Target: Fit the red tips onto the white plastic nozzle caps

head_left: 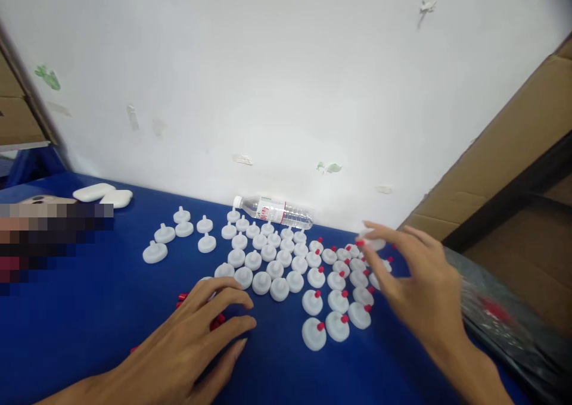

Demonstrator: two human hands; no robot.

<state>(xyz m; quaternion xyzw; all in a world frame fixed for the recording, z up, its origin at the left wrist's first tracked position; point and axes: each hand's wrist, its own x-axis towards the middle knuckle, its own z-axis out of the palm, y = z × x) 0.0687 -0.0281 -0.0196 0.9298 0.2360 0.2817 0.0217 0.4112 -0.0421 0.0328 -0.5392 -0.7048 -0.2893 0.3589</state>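
My right hand (417,271) pinches a white nozzle cap with a red tip (375,243) between thumb and fingers, above the right end of the rows. Below and left of it stand several white nozzle caps with red tips (338,326). In the middle are several white nozzle caps without red tips (279,289), their spouts pointing up. My left hand (201,327) hovers low or rests over small red tips (217,321), its fingers spread and curved with nothing visible in them. The hand partly hides these red pieces.
A clear plastic bottle (281,210) lies along the white wall (286,83). More white caps (155,252) stand left on the blue table (107,298), near two white rounded objects (117,199). Cardboard (500,143) and a dark plastic bag (496,315) are at the right.
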